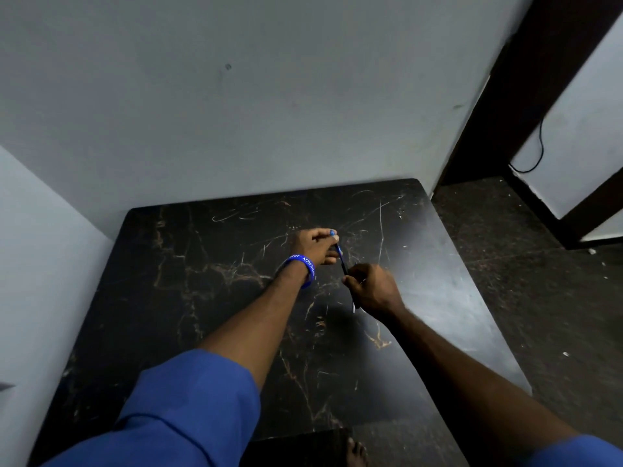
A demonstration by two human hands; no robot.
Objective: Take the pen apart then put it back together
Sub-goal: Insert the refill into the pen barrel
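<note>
A slim dark pen with blue at its far end is held above the black marble table, running from upper left to lower right. My left hand, with a blue wristband, pinches the pen's far blue end. A small blue piece shows at that hand's fingertips. My right hand is closed round the pen's near part, and a thin end pokes out below the fist. The middle of the pen is hidden by my fingers.
The table stands in a corner of grey walls. Dark floor lies to the right, with a dark door frame and a hanging cable. My bare foot shows at the bottom edge.
</note>
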